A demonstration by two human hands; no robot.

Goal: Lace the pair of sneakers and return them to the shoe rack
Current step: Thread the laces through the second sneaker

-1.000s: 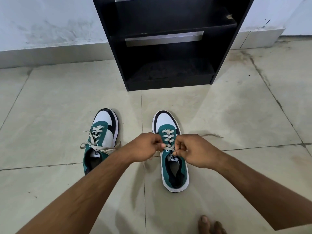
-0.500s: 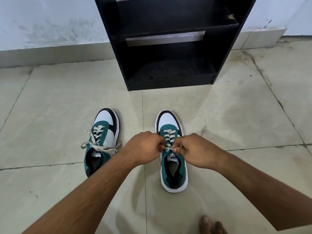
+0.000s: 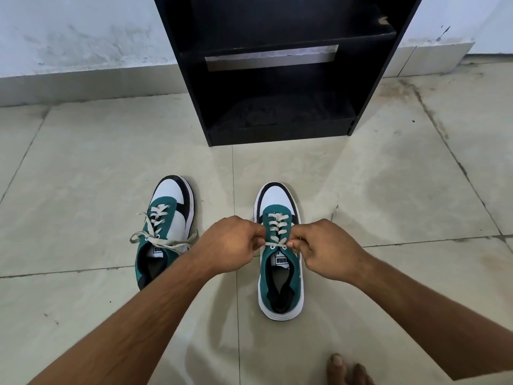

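Two green, white and black sneakers stand on the tiled floor, toes pointing at the shoe rack. The left sneaker is laced, its white lace ends lying loose across its sides. Over the right sneaker, my left hand and my right hand each pinch one end of its white lace at the top eyelets. The lace is pulled taut sideways between them. The lace ends are hidden inside my fists.
The black shoe rack stands against a white wall, its lower shelves bare. My bare toes show at the bottom edge. Grout lines cross the beige floor tiles around the shoes.
My two hands have drawn apart sideways, pulling the lace tight across the top eyelets. The loose lace end that lay on the floor to the right is gone from there.
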